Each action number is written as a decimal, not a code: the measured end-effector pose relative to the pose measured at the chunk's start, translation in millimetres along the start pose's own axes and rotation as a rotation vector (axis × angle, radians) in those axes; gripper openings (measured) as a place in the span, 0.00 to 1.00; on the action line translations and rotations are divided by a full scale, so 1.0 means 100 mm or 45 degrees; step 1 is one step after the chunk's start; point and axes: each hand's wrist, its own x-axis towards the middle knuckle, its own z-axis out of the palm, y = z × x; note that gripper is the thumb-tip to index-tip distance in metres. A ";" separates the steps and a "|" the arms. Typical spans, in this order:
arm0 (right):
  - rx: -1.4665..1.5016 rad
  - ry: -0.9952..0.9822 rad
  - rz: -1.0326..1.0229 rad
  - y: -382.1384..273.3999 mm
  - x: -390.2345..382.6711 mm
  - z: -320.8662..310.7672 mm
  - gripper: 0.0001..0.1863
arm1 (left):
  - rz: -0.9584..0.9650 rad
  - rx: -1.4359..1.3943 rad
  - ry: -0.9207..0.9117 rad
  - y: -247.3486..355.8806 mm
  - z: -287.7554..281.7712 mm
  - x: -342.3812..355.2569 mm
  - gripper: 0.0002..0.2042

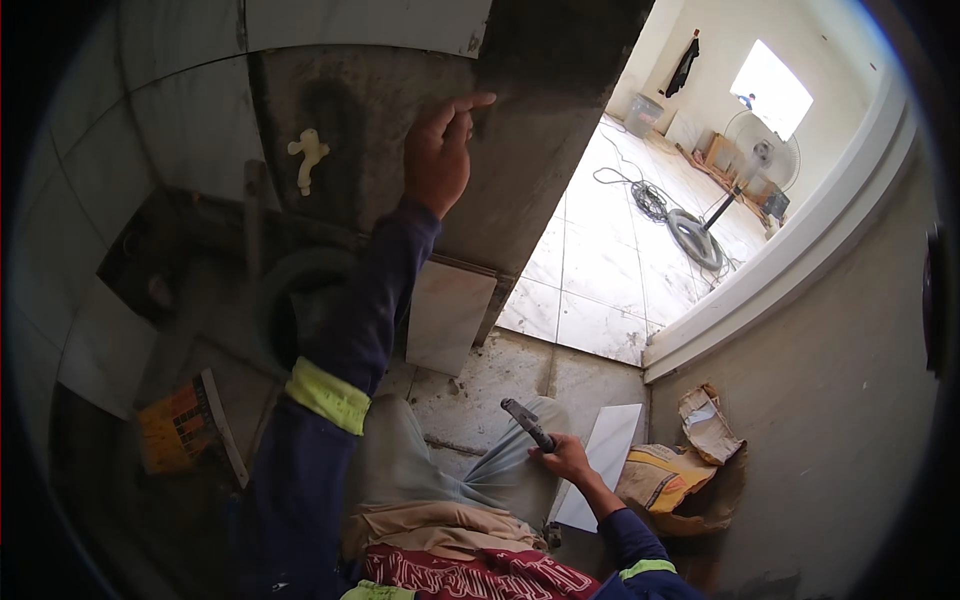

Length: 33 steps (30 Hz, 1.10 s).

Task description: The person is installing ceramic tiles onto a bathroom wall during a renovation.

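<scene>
In the head view, a dark tool [526, 422] is gripped in the right hand [566, 458], with the fingers clamped on its lower end; the tool is held over the right leg of the pale trousers [415, 455], its upper end tilted to the left; the left hand [437, 160] is raised in front of the bare grey wall [545, 165], its forefinger stretched out and the other fingers curled; nothing is seen held there, and whether the wall is touched cannot be told; a cream fitting [308, 160] is seen on the wall, left of this hand; beside the right forearm, a white tile [605, 462] is placed near a torn bag [655, 478]; beyond the doorway, a fan [762, 153] is stood on a tiled floor [605, 225], near a coiled cable [650, 203].
</scene>
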 end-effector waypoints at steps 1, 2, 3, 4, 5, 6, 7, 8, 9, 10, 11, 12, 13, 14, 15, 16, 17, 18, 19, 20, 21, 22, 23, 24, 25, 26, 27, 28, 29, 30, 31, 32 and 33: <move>0.039 -0.043 -0.019 -0.04 0.04 -0.01 0.22 | 0.005 0.018 0.011 -0.04 0.05 0.14 0.12; 0.028 -0.037 -0.019 -0.10 0.06 -0.09 0.22 | -0.042 -0.084 0.125 -0.13 0.19 0.26 0.10; 0.038 -0.015 0.001 -0.20 0.03 -0.19 0.22 | -0.095 -0.184 0.232 -0.16 0.32 0.33 0.08; 0.049 0.006 0.019 -0.33 -0.01 -0.30 0.22 | -0.100 -0.187 0.235 -0.19 0.44 0.38 0.08; 0.111 0.087 -0.084 -0.60 -0.05 -0.49 0.21 | -0.069 -0.337 0.359 -0.19 0.55 0.43 0.07; 0.238 0.170 -0.218 -0.95 -0.11 -0.72 0.18 | -0.040 -0.482 0.485 -0.19 0.62 0.46 0.05; 0.358 0.192 -0.295 -1.05 -0.11 -0.87 0.17 | -0.047 -0.487 0.481 -0.19 0.69 0.48 0.05; 0.563 0.101 -0.238 -1.39 -0.18 -1.07 0.16 | -0.043 -0.391 0.584 -0.24 0.69 0.48 0.05; 0.453 0.133 -0.333 -1.47 -0.14 -1.20 0.15 | -0.044 -0.322 0.681 -0.26 0.77 0.48 0.04; 0.345 0.156 -0.438 -1.52 -0.09 -1.31 0.15 | -0.046 -0.327 0.677 -0.29 0.84 0.45 0.04; 0.195 0.204 -0.499 -1.65 -0.03 -1.41 0.15 | -0.013 -0.201 0.705 -0.35 0.89 0.44 0.04; 0.043 0.248 -0.560 -1.78 0.00 -1.51 0.15 | 0.019 -0.072 0.736 -0.37 0.91 0.43 0.05; 0.068 0.245 -0.572 -1.93 0.05 -1.58 0.16 | 0.025 -0.065 0.740 -0.40 0.92 0.42 0.05; 0.051 0.262 -0.560 -2.02 0.07 -1.70 0.16 | 0.026 -0.074 0.749 -0.39 1.00 0.42 0.06; 0.001 0.274 -0.634 -2.10 0.10 -1.79 0.16 | 0.032 -0.065 0.755 -0.40 1.04 0.42 0.07; -0.050 0.286 -0.708 -2.20 0.12 -1.88 0.16 | 0.031 -0.074 0.756 -0.41 1.08 0.44 0.07; -0.142 0.340 -0.770 -2.36 0.14 -1.95 0.15 | 0.071 -0.105 0.798 -0.45 1.07 0.47 0.06; -0.247 0.407 -0.868 -2.43 0.22 -2.03 0.15 | 0.106 -0.144 0.832 -0.47 1.08 0.47 0.05; -0.284 0.466 -0.913 -2.52 0.28 -2.10 0.15 | 0.102 -0.142 0.829 -0.48 1.10 0.47 0.05; -0.332 0.534 -0.947 -2.62 0.33 -2.17 0.15 | 0.056 -0.130 0.818 -0.48 1.15 0.48 0.06; -0.361 0.540 -1.009 -2.77 0.39 -2.22 0.15 | 0.029 -0.087 0.812 -0.50 1.10 0.50 0.07; -0.388 0.546 -1.073 -2.90 0.45 -2.26 0.15 | 0.040 -0.069 0.813 -0.51 1.03 0.51 0.07; -0.457 0.529 -1.088 -2.98 0.55 -2.29 0.15 | 0.039 -0.041 0.803 -0.55 0.96 0.50 0.07; -0.581 0.619 -1.141 -3.03 0.61 -2.35 0.17 | 0.027 -0.050 0.784 -0.54 1.03 0.50 0.06; -0.640 0.674 -1.179 -3.06 0.70 -2.40 0.17 | 0.025 -0.071 0.777 -0.51 1.09 0.49 0.06; -0.680 0.712 -1.237 -3.10 0.82 -2.41 0.17 | 0.133 0.004 0.779 -0.48 1.05 0.47 0.06; -0.678 0.714 -1.239 -3.15 0.89 -2.45 0.17 | 0.242 0.068 0.783 -0.45 1.05 0.46 0.06; -0.773 0.687 -1.179 -3.20 0.95 -2.48 0.17 | 0.246 0.071 0.783 -0.49 1.06 0.47 0.06; -0.867 0.659 -1.120 -3.26 1.01 -2.51 0.16 | 0.244 0.033 0.794 -0.53 1.06 0.49 0.06; -0.862 0.660 -1.129 -3.30 1.08 -2.54 0.16 | 0.243 -0.004 0.806 -0.56 1.05 0.51 0.05; -0.874 0.680 -1.111 -3.32 1.17 -2.55 0.16 | 0.249 0.003 0.808 -0.58 1.03 0.51 0.05; -0.896 0.702 -1.064 -3.28 1.26 -2.59 0.16 | 0.261 0.009 0.790 -0.56 1.10 0.49 0.05; -0.867 0.720 -1.011 -3.25 1.32 -2.64 0.17 | 0.271 0.013 0.771 -0.53 1.18 0.47 0.05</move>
